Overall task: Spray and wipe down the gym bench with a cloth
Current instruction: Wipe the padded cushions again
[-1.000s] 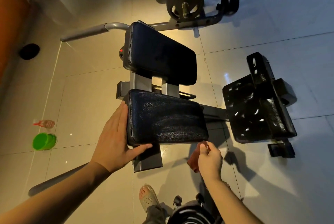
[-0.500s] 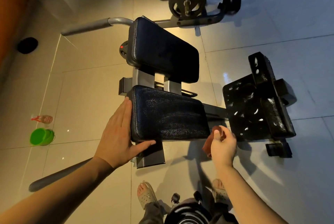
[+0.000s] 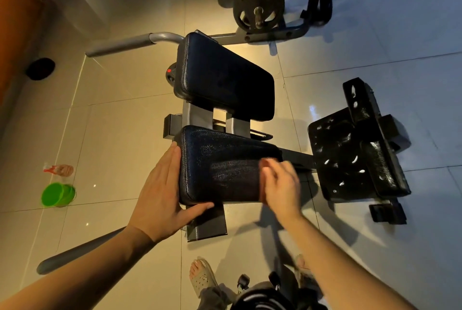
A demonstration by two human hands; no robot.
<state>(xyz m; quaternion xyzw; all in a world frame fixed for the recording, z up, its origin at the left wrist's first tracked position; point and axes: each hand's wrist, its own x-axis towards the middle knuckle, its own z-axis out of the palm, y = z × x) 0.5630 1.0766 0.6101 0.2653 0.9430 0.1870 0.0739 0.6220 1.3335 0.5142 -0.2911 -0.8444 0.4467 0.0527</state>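
The wiping step is in hand: the left hand point(image 3: 160, 199) lies flat against the left end of the black, cracked-vinyl padded gym bench point(image 3: 220, 169), fingers straight and thumb along its near edge, bracing it. The right hand point(image 3: 282, 187), motion-blurred, sits on the same pad's right end, fingers apparently curled on a reddish-brown cloth point(image 3: 261, 184) of which only 1 sliver shows. The hands are well apart. A clear spray bottle with a red head point(image 3: 60, 169) lies on the tiled floor point(image 3: 125, 134), far left. Next probably calls for drawing the cloth leftward under firm pressure, then tackling the farther pad point(image 3: 225, 79).
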